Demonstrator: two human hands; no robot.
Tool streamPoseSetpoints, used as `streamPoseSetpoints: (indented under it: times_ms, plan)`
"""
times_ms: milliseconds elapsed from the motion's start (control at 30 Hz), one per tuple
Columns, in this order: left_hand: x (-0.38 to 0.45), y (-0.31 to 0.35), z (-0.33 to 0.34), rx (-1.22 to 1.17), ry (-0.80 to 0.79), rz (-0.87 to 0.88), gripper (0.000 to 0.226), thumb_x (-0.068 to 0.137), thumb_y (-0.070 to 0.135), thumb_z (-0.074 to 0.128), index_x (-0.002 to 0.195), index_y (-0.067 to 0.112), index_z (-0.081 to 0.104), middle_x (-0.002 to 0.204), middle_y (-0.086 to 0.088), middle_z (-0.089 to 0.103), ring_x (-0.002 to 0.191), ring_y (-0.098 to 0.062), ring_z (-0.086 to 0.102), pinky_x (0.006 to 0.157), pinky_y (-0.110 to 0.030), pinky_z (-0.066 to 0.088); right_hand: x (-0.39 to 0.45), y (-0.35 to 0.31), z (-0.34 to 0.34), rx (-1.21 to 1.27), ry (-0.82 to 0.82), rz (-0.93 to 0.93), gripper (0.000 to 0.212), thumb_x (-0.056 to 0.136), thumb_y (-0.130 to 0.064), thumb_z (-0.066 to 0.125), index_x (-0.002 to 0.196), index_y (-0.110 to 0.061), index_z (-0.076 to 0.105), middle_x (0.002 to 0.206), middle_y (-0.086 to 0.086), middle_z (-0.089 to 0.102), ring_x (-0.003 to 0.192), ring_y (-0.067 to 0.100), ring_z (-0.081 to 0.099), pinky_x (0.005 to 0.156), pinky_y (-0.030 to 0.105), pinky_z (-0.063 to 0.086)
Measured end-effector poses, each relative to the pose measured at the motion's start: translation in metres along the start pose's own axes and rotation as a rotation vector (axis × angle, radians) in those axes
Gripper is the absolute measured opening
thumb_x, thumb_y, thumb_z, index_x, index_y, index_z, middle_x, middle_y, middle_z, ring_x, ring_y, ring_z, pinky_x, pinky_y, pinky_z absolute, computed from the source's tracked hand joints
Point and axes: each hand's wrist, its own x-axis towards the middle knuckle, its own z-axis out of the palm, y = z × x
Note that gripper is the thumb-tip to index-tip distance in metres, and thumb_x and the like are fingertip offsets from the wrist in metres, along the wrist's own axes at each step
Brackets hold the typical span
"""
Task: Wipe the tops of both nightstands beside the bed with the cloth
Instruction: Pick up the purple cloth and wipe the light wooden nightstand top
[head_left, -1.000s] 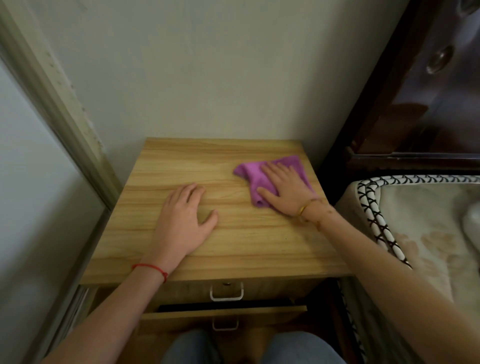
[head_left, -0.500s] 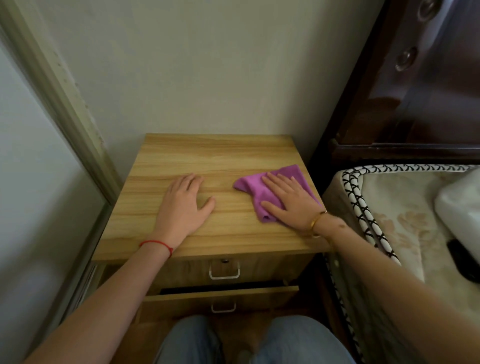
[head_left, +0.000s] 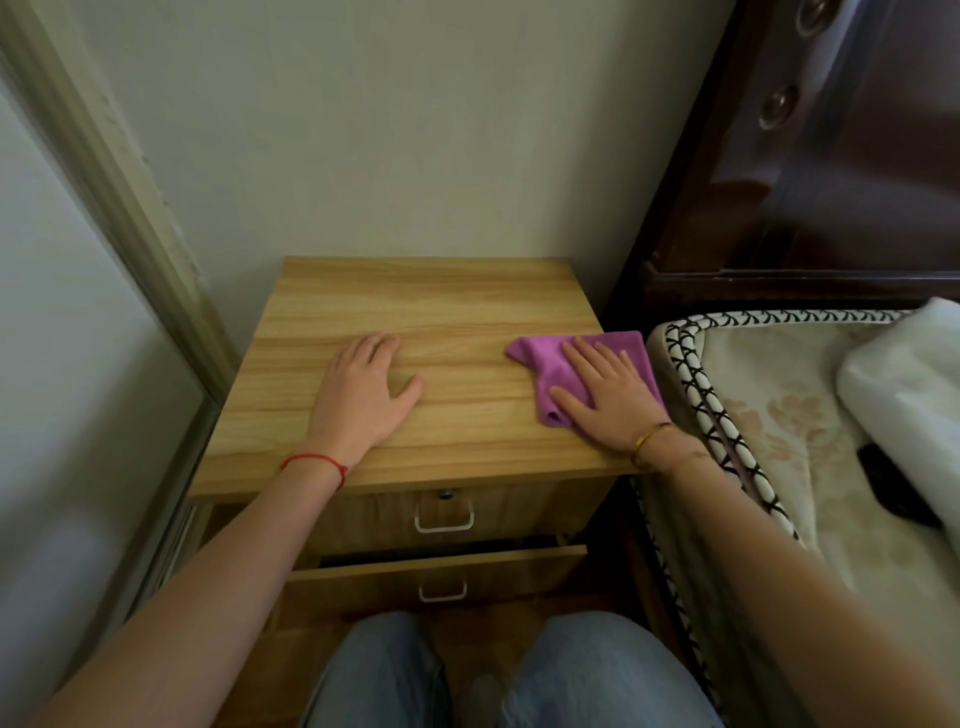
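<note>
While the right hand (head_left: 605, 397) lies flat with straight, slightly spread fingers pressing on the purple cloth (head_left: 545, 374), the cloth sits at the right edge of the nightstand (head_left: 431, 312) top, its far right corner reaching over that edge toward the mattress (head_left: 769, 415). From the head view, the cloth's long axis runs from the near-left, where a rolled fold ends beside the thumb, up to the far right. A pointed corner sticks out to the left, past the index finger. It is a soft, crumpled, bright purple fabric, bunched under the palm rather than laid smooth. A gold bangle (head_left: 649, 439) circles the right wrist.

On the left half of the top, the left hand (head_left: 363, 395) rests palm down on bare wood, fingers together and the thumb angled out to the right, holding nothing. A red string (head_left: 317, 460) rings that wrist.

The nightstand is light wood with grain running side to side, set against a pale wall (head_left: 415, 130). It has 2 drawers with metal handles: the upper drawer (head_left: 467, 512) looks closed, and the lower drawer (head_left: 441, 571) is pulled out a little, showing a dark gap whose contents cannot be made out.

To the right, the mattress has black-and-white piped edging and a faded floral cover, with a white bundle (head_left: 904, 384) and a dark object (head_left: 893, 488) on it. A dark wooden headboard (head_left: 831, 182) rises behind. Knees in blue jeans (head_left: 384, 675) show at the bottom.
</note>
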Motion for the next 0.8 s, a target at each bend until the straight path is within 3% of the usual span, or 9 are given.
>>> streamPoseSetpoints:
  times_ms: [100, 233, 433, 633, 800]
  plan:
    - [-0.001, 0.000, 0.000, -0.010, -0.006, -0.012, 0.067, 0.094, 0.057, 0.041, 0.147, 0.017, 0.037, 0.155, -0.005, 0.034, 0.143, -0.025, 0.025, 0.120, -0.040, 0.018, -0.013, -0.024, 0.006, -0.005, 0.022, -0.048, 0.080, 0.085, -0.070, 0.018, 0.152, -0.025, 0.012, 0.159, -0.002, 0.011, 0.146, 0.018, 0.007, 0.116, 0.034, -0.004]
    - [0.001, -0.001, 0.002, 0.026, -0.009, -0.003, 0.070, 0.093, 0.060, 0.038, 0.148, 0.017, 0.036, 0.154, -0.005, 0.034, 0.143, -0.024, 0.026, 0.119, -0.042, 0.020, -0.046, -0.040, 0.007, 0.057, 0.004, -0.210, 0.073, 0.089, -0.068, 0.022, 0.151, -0.032, 0.009, 0.158, -0.010, 0.008, 0.145, 0.011, 0.004, 0.117, 0.032, -0.004]
    - [0.001, -0.004, 0.003, 0.019, -0.017, 0.006, 0.071, 0.093, 0.062, 0.035, 0.149, 0.018, 0.035, 0.156, -0.005, 0.032, 0.144, -0.024, 0.025, 0.120, -0.043, 0.019, -0.035, 0.000, -0.002, -0.013, 0.021, 0.009, 0.074, 0.090, -0.064, 0.023, 0.152, -0.025, 0.009, 0.159, -0.001, 0.009, 0.146, 0.018, 0.005, 0.115, 0.034, -0.007]
    - [0.001, -0.001, 0.001, 0.023, -0.014, 0.001, 0.070, 0.093, 0.061, 0.036, 0.149, 0.018, 0.034, 0.156, -0.005, 0.032, 0.145, -0.024, 0.024, 0.120, -0.042, 0.018, -0.052, -0.036, 0.005, 0.039, -0.004, -0.210, 0.072, 0.090, -0.067, 0.021, 0.151, -0.032, 0.007, 0.158, -0.011, 0.005, 0.145, 0.010, 0.002, 0.117, 0.031, -0.006]
    - [0.000, -0.002, 0.001, 0.007, -0.018, 0.007, 0.071, 0.093, 0.061, 0.036, 0.149, 0.018, 0.035, 0.156, -0.006, 0.032, 0.144, -0.025, 0.025, 0.120, -0.042, 0.019, -0.007, 0.005, -0.005, -0.016, -0.032, 0.002, 0.072, 0.093, -0.062, 0.027, 0.152, -0.025, 0.009, 0.159, -0.001, 0.008, 0.146, 0.019, 0.006, 0.116, 0.036, -0.003]
